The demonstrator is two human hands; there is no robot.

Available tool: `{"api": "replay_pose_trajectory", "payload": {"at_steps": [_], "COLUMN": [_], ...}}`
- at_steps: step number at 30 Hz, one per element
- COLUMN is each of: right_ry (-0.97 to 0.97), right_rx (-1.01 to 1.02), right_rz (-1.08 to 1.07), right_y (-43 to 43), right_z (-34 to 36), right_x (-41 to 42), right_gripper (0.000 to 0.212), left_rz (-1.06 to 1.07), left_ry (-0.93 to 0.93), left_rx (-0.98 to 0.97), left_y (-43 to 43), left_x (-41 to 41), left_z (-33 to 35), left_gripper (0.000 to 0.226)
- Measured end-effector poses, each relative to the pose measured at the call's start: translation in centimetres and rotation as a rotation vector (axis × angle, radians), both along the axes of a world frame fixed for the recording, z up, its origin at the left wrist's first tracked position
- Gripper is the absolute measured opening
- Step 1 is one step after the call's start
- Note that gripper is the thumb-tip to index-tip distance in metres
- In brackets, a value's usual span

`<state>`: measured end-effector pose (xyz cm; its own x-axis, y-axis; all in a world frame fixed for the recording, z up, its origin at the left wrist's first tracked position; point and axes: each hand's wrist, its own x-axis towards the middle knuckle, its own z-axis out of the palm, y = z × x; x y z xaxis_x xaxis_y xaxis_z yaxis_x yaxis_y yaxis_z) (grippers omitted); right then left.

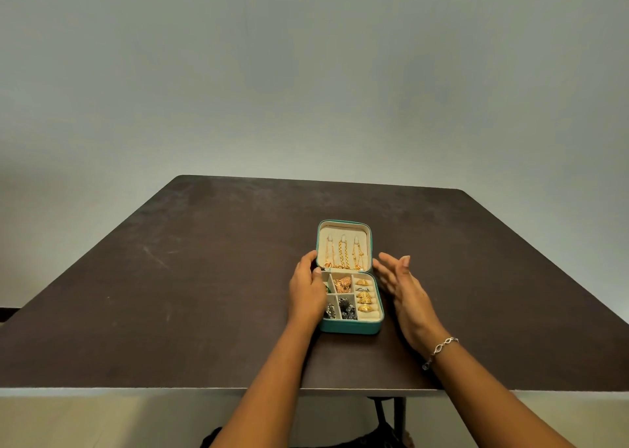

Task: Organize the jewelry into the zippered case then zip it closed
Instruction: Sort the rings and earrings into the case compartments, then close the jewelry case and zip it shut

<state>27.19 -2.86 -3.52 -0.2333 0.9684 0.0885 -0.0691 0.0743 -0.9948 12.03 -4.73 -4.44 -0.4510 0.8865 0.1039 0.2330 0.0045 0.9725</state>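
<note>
Case [350,327] sits open just right of the frame's centre, on the dark worktop [170,277]. Its lid [342,230] stands up on the far side, with three gold chains [343,251] hanging against the lining. The tray below is divided. Gold rings [365,297] fill the roll at the right, a gold heap [343,284] lies in the upper middle compartment, and dark pieces [345,308] fill the lower ones. No loose jewelry shows on the worktop, so sorting looks finished and closing is the step in hand.

The left hand [306,289] lies along the case's left side, with its fingers [309,258] curled round the lid's left edge. The right hand [405,294] hovers just beside the lid's right edge, fingers [391,267] straight and slightly apart, holding nothing. Whether they touch the lid, I cannot tell.

The next move calls for folding the lid down evenly and keeping the chains clear of the seam. After that comes finding the zipper pull, which is not visible, and running it round while one hand steadies the case.
</note>
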Motion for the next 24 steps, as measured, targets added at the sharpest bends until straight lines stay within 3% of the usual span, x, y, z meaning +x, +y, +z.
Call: {"api": "replay_pose_trajectory", "payload": {"at_steps": [9, 11, 14, 18, 24], "right_ry": [0.144, 0.153, 0.152, 0.152, 0.062], "right_rx": [-0.019, -0.016, -0.011, -0.010, -0.001], "right_rz": [0.015, 0.017, 0.026, 0.023, 0.049], "right_y": [0.32, 0.42, 0.51, 0.58, 0.09], "right_z": [-0.15, -0.27, -0.26, -0.34, -0.23], "right_x": [0.43, 0.49, 0.53, 0.66, 0.83], "right_gripper": [0.065, 0.066, 0.068, 0.065, 0.061], "left_rz": [-0.038, -0.045, -0.053, -0.077, -0.083], "left_ry": [-0.065, -0.059, -0.038, -0.011, -0.282], "left_rx": [0.064, 0.073, 0.105, 0.144, 0.221], "left_y": [-0.50, -0.55, -0.49, -0.62, -0.76], "left_x": [0.17, 0.20, 0.25, 0.40, 0.17], "left_z": [0.54, 0.48, 0.33, 0.48, 0.51], "left_gripper": [0.024, 0.031, 0.059, 0.056, 0.053]}}
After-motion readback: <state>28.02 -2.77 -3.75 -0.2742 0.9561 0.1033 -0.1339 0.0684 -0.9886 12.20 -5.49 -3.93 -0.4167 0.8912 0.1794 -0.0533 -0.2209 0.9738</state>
